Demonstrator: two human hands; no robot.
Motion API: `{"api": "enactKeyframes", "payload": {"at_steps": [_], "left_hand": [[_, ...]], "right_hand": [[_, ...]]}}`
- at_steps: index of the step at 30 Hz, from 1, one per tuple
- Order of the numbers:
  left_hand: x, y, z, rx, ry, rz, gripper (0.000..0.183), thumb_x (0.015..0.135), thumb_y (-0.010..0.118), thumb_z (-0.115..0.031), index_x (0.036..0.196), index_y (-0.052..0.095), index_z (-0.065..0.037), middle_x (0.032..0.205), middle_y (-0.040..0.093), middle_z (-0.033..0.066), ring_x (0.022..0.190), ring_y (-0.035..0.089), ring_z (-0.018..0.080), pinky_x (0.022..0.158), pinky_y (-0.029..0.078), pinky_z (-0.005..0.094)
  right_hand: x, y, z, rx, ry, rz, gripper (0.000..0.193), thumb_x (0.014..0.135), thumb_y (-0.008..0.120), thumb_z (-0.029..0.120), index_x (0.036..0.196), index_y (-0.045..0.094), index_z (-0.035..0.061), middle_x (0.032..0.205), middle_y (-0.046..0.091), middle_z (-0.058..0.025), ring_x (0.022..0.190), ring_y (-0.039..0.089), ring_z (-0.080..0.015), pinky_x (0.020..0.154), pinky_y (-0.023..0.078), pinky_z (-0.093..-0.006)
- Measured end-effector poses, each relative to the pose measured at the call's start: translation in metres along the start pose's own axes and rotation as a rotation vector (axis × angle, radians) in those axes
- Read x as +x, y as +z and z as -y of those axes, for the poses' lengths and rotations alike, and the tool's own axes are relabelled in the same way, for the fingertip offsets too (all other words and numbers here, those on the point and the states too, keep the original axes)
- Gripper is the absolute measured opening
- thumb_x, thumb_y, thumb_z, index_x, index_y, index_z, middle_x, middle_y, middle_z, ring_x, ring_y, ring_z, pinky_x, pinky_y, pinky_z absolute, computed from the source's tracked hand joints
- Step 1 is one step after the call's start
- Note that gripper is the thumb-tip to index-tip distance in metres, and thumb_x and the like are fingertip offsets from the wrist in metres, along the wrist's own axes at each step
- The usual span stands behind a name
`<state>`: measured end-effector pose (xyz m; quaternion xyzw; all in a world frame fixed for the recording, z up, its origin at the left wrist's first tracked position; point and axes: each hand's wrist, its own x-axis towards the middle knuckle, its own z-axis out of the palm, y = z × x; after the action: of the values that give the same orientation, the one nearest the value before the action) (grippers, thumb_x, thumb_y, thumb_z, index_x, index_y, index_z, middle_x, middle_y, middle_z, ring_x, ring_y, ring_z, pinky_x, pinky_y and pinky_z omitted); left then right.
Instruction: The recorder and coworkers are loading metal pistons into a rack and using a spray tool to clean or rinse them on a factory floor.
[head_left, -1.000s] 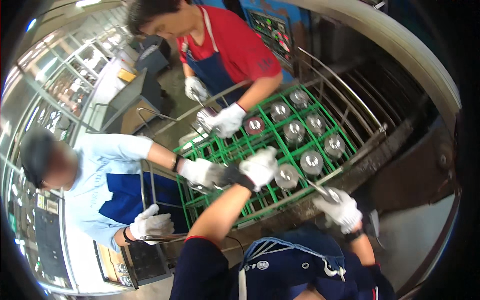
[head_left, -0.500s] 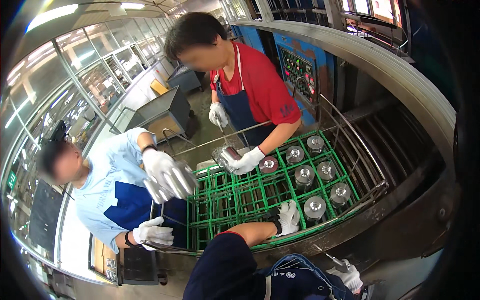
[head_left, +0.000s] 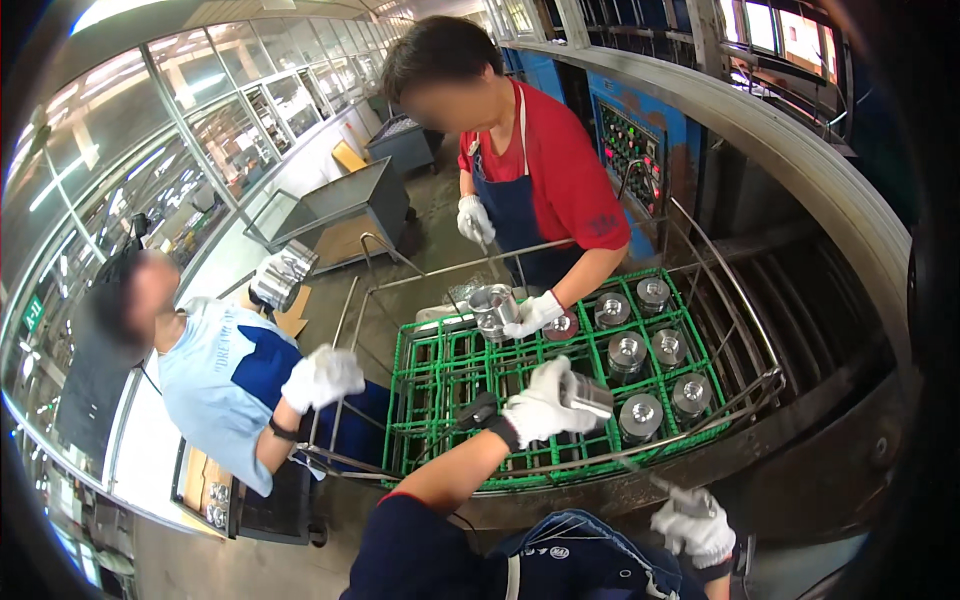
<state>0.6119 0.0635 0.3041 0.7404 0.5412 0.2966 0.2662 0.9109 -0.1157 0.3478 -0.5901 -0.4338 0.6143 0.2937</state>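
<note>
My left hand [head_left: 540, 408], in a white glove, is closed around a shiny metal piston [head_left: 588, 394]. The piston is tilted on its side, above the near part of a green wire-grid basket [head_left: 470, 482]. My right hand [head_left: 697, 532], also gloved, is closed on a slim grey hand tool [head_left: 672, 488] at the near right, outside the basket; blur hides the tool's exact kind. Several pistons stand upright in the basket's right cells, among them a piston [head_left: 640, 415] just right of my left hand. Many cells to the left hold no piston.
Across the basket, a co-worker in a red shirt [head_left: 565, 150] holds a piston [head_left: 494, 310] over it. At left, a co-worker in light blue [head_left: 215, 360] raises another piston [head_left: 283, 275]. Metal rails [head_left: 715, 250] surround the basket. A grey cart [head_left: 375, 210] stands behind.
My left hand has come up out of the basket with a piston in it. My right hand shows more fully. The co-worker at left has drawn back with a piston.
</note>
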Motion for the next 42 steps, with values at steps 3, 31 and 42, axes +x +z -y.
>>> {"api": "enactKeyframes", "payload": {"at_steps": [3,31,42], "left_hand": [[-0.004,-0.030,-0.012,-0.732,-0.184,0.090,0.069,0.069,0.082,-0.033,0.123,0.047,-0.006,0.130,0.046,0.0213,0.107,0.057,0.0340,0.093,0.049,0.0453],[-0.033,-0.078,0.028,-1.425,-0.071,-0.131,0.071,0.091,0.064,-0.033,0.147,0.029,-0.007,0.129,0.052,0.0186,0.111,0.060,0.0321,0.088,0.057,0.0402],[-0.002,-0.068,0.035,-1.591,-0.075,0.314,0.093,0.076,0.076,-0.012,0.152,0.021,-0.003,0.138,0.049,0.0179,0.122,0.055,0.0301,0.101,0.049,0.0419]], "right_hand": [[0.028,0.021,0.002,0.041,0.022,-0.126,0.022,0.081,0.074,0.014,0.096,0.066,0.0016,0.070,0.065,-0.0037,0.047,0.055,-0.0103,0.043,0.045,-0.0247],[0.034,0.091,0.058,0.153,0.035,-0.226,0.047,0.075,0.084,0.019,0.113,0.065,0.0000,0.088,0.071,-0.0067,0.060,0.065,-0.0123,0.048,0.053,-0.0259],[0.029,0.050,0.057,0.060,0.032,-0.086,0.033,0.076,0.080,0.023,0.097,0.066,0.0019,0.068,0.063,-0.0025,0.046,0.052,-0.0099,0.044,0.047,-0.0252]]}}
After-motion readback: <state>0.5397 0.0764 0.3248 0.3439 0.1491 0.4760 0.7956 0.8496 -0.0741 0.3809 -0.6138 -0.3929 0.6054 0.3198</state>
